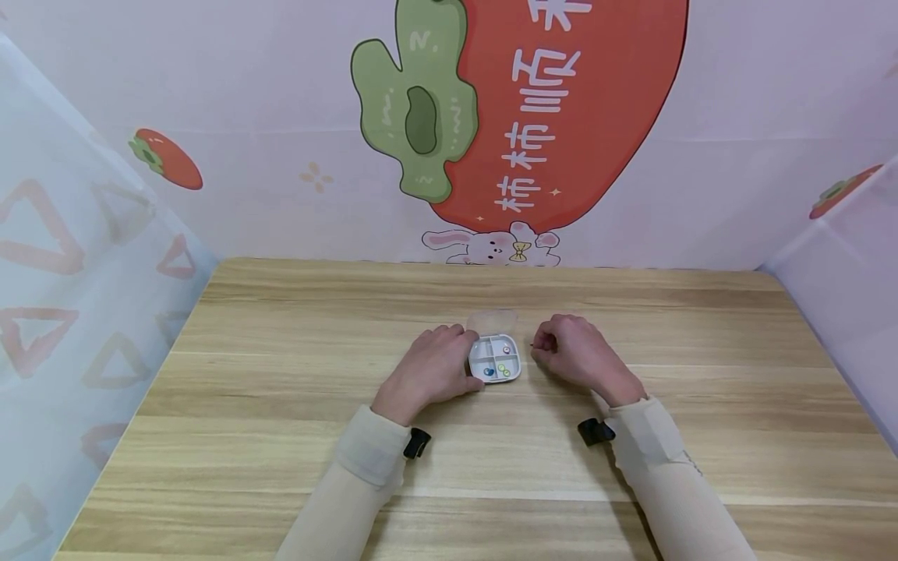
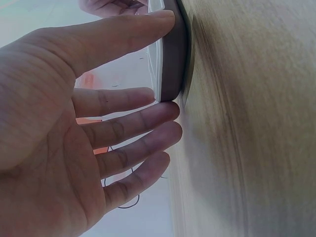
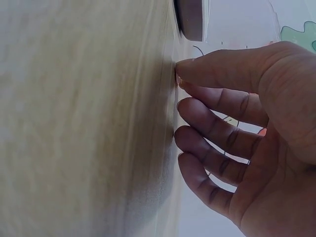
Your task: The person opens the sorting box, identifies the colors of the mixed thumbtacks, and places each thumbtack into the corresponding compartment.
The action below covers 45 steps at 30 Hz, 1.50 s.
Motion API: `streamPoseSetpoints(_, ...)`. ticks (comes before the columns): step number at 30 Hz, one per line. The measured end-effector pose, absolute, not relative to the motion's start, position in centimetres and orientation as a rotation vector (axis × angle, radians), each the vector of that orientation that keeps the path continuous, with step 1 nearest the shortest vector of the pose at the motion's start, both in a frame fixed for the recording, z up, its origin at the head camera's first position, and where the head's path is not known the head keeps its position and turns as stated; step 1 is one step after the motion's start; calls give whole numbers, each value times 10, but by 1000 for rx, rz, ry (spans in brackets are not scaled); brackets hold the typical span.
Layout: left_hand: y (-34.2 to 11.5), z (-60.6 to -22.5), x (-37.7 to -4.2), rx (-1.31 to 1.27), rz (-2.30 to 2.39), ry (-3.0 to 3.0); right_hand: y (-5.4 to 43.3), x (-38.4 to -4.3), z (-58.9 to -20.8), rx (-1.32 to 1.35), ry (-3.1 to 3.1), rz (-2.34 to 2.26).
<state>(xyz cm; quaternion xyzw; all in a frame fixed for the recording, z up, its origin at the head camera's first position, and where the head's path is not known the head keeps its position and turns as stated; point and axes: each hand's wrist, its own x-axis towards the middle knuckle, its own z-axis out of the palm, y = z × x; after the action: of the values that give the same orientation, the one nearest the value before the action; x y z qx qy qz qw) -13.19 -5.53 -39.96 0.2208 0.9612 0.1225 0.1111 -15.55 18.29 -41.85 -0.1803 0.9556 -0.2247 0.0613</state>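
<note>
A small white pill box lies on the table with its translucent lid folded back at the far side. Small ring-like pieces in blue, yellow-green and red sit in its divided compartments. My left hand grips the box from the left, thumb at the near edge and index finger at the far edge. In the left wrist view its dark side wall shows between thumb and fingers. Just right of the box, my right hand pinches a tiny dark-tipped thing between thumb and index finger, low at the tabletop; its kind is too small to tell.
The wood-grain table reaches out to both sides of the hands. A printed cloth wall stands along its back edge, with more cloth at the left and right. Black wrist straps are worn over both sleeves.
</note>
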Motion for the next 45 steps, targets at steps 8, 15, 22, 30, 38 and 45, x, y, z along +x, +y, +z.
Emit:
streamPoseSetpoints(8,-56,-400,-132,674,380,2840,185,-155,-421,-592,2929,-690)
streamPoseSetpoints(15,-56,-400,-132,667,374,2834,184,-155,-420,-586,2932,-676)
streamPoseSetpoints(22,-55,-399,-131,655,372,2828,185,-155,-419,-579,2931,-680)
streamPoseSetpoints(30,-56,-399,-132,662,372,2827,187,-156,-412,-550,2909,-731)
streamPoseSetpoints(38,-57,-401,-134,651,388,2820,189,-155,-405,-577,2887,-847)
streamPoseSetpoints(45,-58,-402,-134,647,389,2835,190,-153,-398,-543,2791,-1021)
